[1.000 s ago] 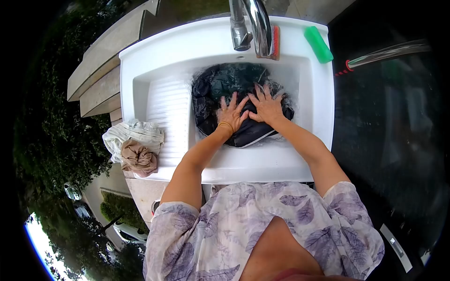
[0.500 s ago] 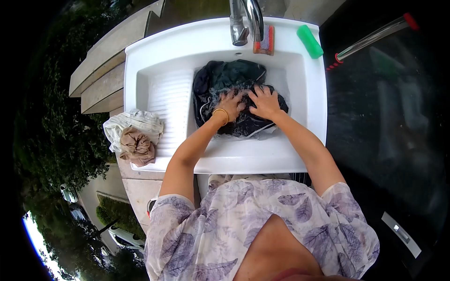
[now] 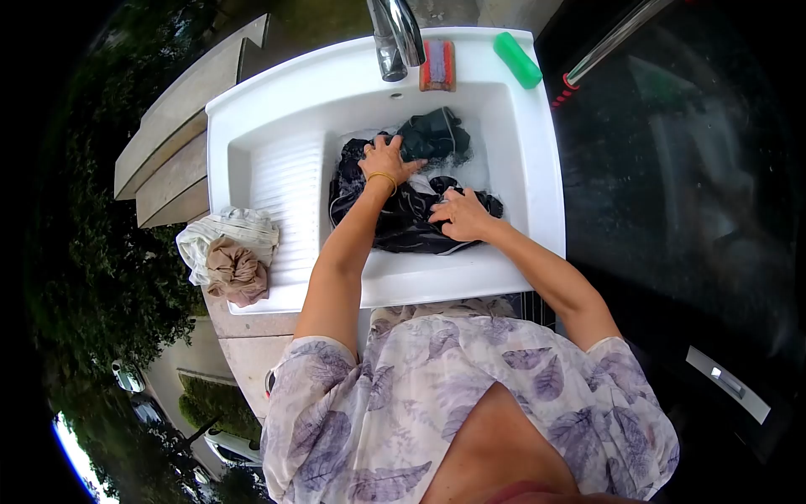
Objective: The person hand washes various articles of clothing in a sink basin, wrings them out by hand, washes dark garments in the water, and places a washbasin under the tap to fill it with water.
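Note:
Dark wet clothing (image 3: 411,227) lies bunched in soapy water in the basin of a white sink (image 3: 420,284). My left hand (image 3: 388,161), with a yellow bangle at the wrist, rests on the upper left part of the cloth, its fingers spread. Lower and to the right, my right hand (image 3: 463,216) touches the cloth with its fingers apart and slightly bent. A dark green part of the clothing (image 3: 432,134) bulges up beyond my left hand.
A chrome faucet (image 3: 395,42) overhangs the sink's far edge. Beside it are a red and purple sponge (image 3: 437,65) and a green object (image 3: 517,60). White cloth (image 3: 201,244) and brown cloth (image 3: 238,270) lie on the left corner, near the ribbed washboard (image 3: 285,202).
My left hand has moved up and away from my right hand, which has shifted slightly lower. The dark clothing has changed shape, its green part now folded up toward the far side.

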`<state>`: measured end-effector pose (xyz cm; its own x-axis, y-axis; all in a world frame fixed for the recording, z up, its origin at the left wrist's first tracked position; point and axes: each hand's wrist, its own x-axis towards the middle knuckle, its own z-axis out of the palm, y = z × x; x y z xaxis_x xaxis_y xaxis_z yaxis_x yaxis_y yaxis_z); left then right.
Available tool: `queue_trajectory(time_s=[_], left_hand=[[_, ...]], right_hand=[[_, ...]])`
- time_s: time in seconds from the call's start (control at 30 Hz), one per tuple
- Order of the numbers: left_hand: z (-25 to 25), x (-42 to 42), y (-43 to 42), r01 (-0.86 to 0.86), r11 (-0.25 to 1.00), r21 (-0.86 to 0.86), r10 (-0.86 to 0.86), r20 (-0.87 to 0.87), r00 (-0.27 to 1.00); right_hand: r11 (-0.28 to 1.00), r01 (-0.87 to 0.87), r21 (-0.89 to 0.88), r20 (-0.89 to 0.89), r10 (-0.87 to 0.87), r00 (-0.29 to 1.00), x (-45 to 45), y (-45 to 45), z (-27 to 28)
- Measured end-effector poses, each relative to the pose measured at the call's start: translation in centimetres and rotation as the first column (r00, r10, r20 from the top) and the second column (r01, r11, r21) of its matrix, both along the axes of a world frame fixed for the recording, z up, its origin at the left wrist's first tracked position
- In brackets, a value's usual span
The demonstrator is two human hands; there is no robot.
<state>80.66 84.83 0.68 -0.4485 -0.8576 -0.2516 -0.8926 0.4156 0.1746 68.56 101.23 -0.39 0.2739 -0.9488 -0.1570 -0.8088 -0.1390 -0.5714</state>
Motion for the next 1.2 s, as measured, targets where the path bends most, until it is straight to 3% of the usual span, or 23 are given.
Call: queue_trajectory(time_s=[0.07, 0.13, 0.2, 0.3, 0.33, 0.43, 0.5, 0.53, 0.57, 0.6, 0.67, 0.73, 0.8, 0.83, 0.93, 0.97, 1.03, 1.07, 1.1, 1.17, 1.2], left_hand=[[-0.8, -0.2, 0.8, -0.051, 0.998, 0.022, 0.053, -0.089, 0.995], [-1.9, 0.3, 1.8, -0.128, 0.992, -0.005, 0.125, -0.156, 0.98], [-1.3, 0.9, 2.8, -0.148, 0.989, 0.02, 0.149, -0.2, 0.968], [1.5, 2.1, 4.8, -0.127, 0.99, 0.064, 0.139, -0.243, 0.96], [2.8, 2.6, 5.6, -0.124, 0.99, 0.064, 0.137, -0.274, 0.952], [8.5, 3.0, 9.3, -0.078, 0.996, -0.046, 0.049, -0.444, 0.895], [11.3, 2.9, 11.3, 0.018, 0.98, -0.199, -0.126, -0.548, 0.827], [12.0, 2.8, 11.8, 0.047, 0.973, -0.227, -0.171, -0.566, 0.807], [11.8, 2.8, 12.2, 0.063, 0.967, -0.246, -0.189, -0.53, 0.827], [11.3, 2.9, 12.5, 0.08, 0.962, -0.26, -0.203, -0.492, 0.846], [10.3, 3.0, 13.5, 0.115, 0.945, -0.307, -0.245, -0.428, 0.87], [9.8, 3.0, 14.8, 0.08, 0.978, -0.193, -0.151, -0.387, 0.91], [9.7, 3.6, 15.8, 0.01, 1.0, 0.016, -0.004, -0.328, 0.945], [9.1, 4.4, 15.6, 0.017, 0.997, 0.069, 0.013, -0.413, 0.911], [5.9, 7.3, 14.3, 0.081, 0.977, 0.198, 0.067, -0.64, 0.765], [5.8, 7.7, 13.5, 0.072, 0.927, 0.367, 0.186, -0.62, 0.762], [4.5, 8.6, 12.0, 0.069, 0.887, 0.456, 0.253, -0.607, 0.754], [3.6, 9.1, 11.5, 0.084, 0.889, 0.451, 0.243, -0.618, 0.747], [2.3, 9.8, 11.0, 0.013, 0.919, 0.395, 0.237, -0.577, 0.782], [0.5, 11.7, 9.8, -0.121, 0.957, 0.264, 0.239, -0.479, 0.845], [0.8, 12.7, 9.2, -0.134, 0.953, 0.272, 0.239, -0.401, 0.885]], right_hand=[[0.995, 0.076, -0.067, 0.024, -0.075, 0.997, 0.4, 1.2, 0.5], [0.977, 0.21, 0.029, 0.169, -0.211, 0.963, 0.2, 1.6, 0.4], [0.943, 0.298, 0.147, 0.293, -0.33, 0.897, -0.8, 1.5, 0.5], [0.782, 0.361, 0.508, 0.535, -0.615, 0.579, -2.4, 0.5, -1.8], [0.755, 0.42, 0.504, 0.44, -0.643, 0.627, -2.6, 0.2, 0.1], [0.85, 0.517, 0.102, 0.042, -0.523, 0.851, -2.6, -1.2, 5.6], [0.853, 0.454, -0.259, 0.147, -0.429, 0.891, -3.6, -3.0, 4.4], [0.884, 0.441, -0.153, 0.498, -0.317, 0.807, -4.1, -5.1, 2.7], [0.921, 0.385, -0.057, 0.782, -0.199, 0.591, -4.1, -6.7, 1.5], [0.855, 0.23, 0.464, 0.707, -0.514, 0.485, -3.9, -5.5, 7.7], [0.846, -0.003, 0.534, 0.766, -0.482, 0.425, -2.6, -5.0, 8.0], [0.795, -0.144, 0.59, 0.768, -0.497, 0.404, -1.9, -4.6, 7.5], [0.748, -0.136, 0.65, 0.757, -0.621, 0.203, -1.4, -3.1, 7.1], [0.737, -0.146, 0.66, 0.75, -0.656, 0.084, -1.4, -2.2, 7.9], [0.815, 0.029, 0.579, 0.773, -0.559, 0.298, -0.7, -1.1, 6.0], [0.888, 0.147, 0.435, 0.742, -0.446, 0.501, -0.3, -1.1, 4.9], [0.968, 0.242, 0.065, 0.477, -0.243, 0.845, 0.9, -1.5, 2.2], [0.95, 0.313, -0.006, 0.343, -0.292, 0.893, 1.4, -2.0, 1.0], [0.949, 0.307, 0.07, 0.192, -0.315, 0.929, 1.6, -2.1, 3.3], [0.969, 0.241, -0.043, -0.017, -0.242, 0.97, 1.3, -2.7, 4.8], [0.953, 0.258, -0.16, -0.024, -0.265, 0.964, 1.0, -2.7, 4.6]])
